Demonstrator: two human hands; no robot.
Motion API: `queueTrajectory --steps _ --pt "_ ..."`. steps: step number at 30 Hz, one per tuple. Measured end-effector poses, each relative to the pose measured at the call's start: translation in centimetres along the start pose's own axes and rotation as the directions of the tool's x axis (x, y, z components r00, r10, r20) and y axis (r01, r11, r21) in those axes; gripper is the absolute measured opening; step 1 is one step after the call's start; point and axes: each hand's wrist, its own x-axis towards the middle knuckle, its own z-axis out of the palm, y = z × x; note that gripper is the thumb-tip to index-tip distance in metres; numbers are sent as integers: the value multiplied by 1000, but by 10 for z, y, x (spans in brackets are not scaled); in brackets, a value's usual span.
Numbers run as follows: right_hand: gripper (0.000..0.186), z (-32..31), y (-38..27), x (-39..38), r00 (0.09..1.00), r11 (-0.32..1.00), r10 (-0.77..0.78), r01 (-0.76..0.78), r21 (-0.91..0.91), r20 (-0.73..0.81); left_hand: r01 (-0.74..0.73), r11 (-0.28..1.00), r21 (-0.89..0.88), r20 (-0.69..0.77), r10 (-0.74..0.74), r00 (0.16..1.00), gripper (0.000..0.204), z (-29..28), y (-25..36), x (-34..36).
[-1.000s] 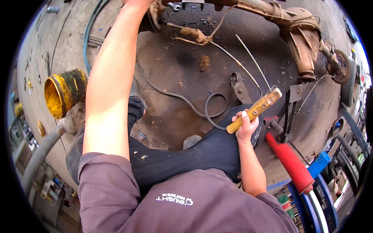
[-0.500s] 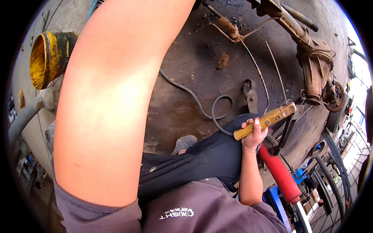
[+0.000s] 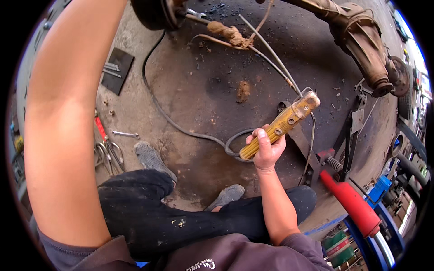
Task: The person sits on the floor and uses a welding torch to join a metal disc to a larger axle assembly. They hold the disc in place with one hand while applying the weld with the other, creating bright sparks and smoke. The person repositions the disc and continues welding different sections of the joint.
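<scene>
My right hand [image 3: 270,151] is wrapped round the ribbed end of a yellow welding electrode holder [image 3: 284,125], worn and with round screw holes in its side. A thin grey welding rod [image 3: 271,56] sticks out of the holder's far end and slants up and left over the dark floor. From the handle's near end a black cable [image 3: 169,119] loops once and winds off to the far left. My left arm [image 3: 63,126] stretches forward along the left side, and its hand lies beyond the upper edge.
A rusty axle housing [image 3: 361,47] fills the far right. Ahead, a brown cloth [image 3: 230,34] is knotted round a pipe, beyond a clod of dirt [image 3: 243,91]. A red jack handle [image 3: 355,207] stands at right. A wrench [image 3: 125,134] and a dark plate [image 3: 118,74] lie left.
The view has shifted, and the yellow bucket has left it. My right hand has brought the electrode holder forward, away from my thigh. My left arm now appears farther left.
</scene>
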Motion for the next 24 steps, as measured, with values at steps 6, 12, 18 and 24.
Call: queueTrajectory --steps 6,12,18,24 --pt "30 19 22 9 997 994 -11 18 104 -75 38 970 -240 178 6 984 23 12 11 38" --pt "30 60 22 16 988 980 -15 45 196 -155 -87 992 -95 420 119 900 35 31 -39 92" --pt "29 79 8 13 973 995 -101 100 -17 -207 101 889 -446 343 65 937 30 36 6 67" --pt "29 130 -24 -5 957 1000 -16 14 -8 -290 92 980 -176 338 -28 941 42 25 -1 63"
